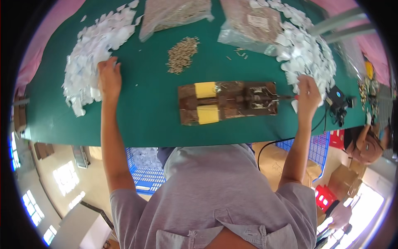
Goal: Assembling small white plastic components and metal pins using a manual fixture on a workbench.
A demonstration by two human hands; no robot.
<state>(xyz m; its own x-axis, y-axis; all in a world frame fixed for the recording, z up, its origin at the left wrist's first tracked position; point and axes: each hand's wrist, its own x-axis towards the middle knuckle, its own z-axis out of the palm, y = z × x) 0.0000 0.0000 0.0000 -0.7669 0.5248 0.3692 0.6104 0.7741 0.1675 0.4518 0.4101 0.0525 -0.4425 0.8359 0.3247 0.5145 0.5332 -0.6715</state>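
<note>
My left hand (109,79) rests at the inner edge of the left pile of small white fabric-like pieces (89,52). Its fingers bend onto the pile and the thumb stands apart. At the right pile of similar white pieces (304,54), my right hand (309,93) has its fingertips pinched together over a white piece, partly hidden by the hand. Between my hands lies a brown taped block (232,101) with two yellow patches and a metal fixture. A dark rod with a red end (286,98) runs from the fixture toward my right hand.
A heap of small tan pieces (182,54) lies beyond the block. Two clear bags (176,14) of brownish contents sit at the far edge. A black device (336,97) with a cable is at right. Blue baskets (145,176) stand below the green table (145,120).
</note>
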